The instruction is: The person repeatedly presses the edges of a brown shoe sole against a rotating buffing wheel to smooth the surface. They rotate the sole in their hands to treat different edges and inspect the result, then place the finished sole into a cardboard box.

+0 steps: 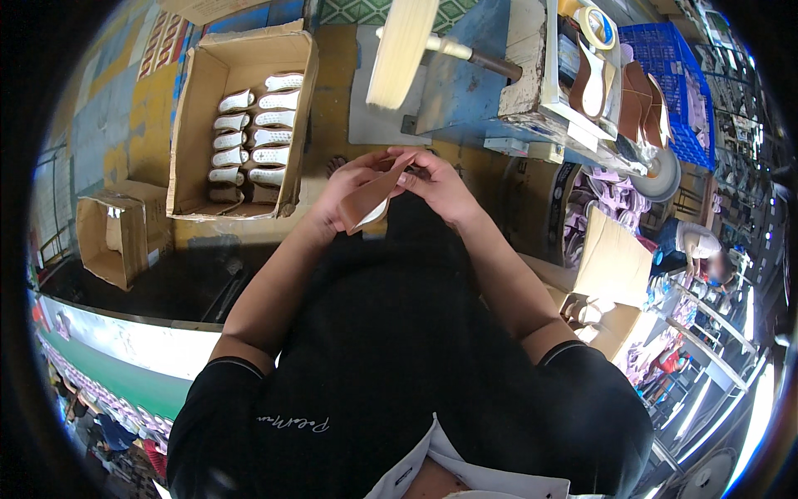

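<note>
A brown shoe insole (368, 198) with a white underside is held up in front of my body, tilted lengthwise. My left hand (347, 185) is closed around its nearer, wider end. My right hand (440, 187) pinches the farther, narrow end, with the thumb against its side. Some fingertips are hidden behind the insole. Beyond my hands, a pale cream buffing wheel (401, 54) sits on the shaft of a blue machine (470, 91); neither hand touches it.
At left, an open cardboard box (189, 137) holds several similar insoles in two rows. A smaller carton (104, 237) stands below it. At right are a bench with brown insoles (590, 83), a tape roll (597, 29), a blue crate (665, 50) and pink pieces (611, 195). A person (698, 245) bends farther off.
</note>
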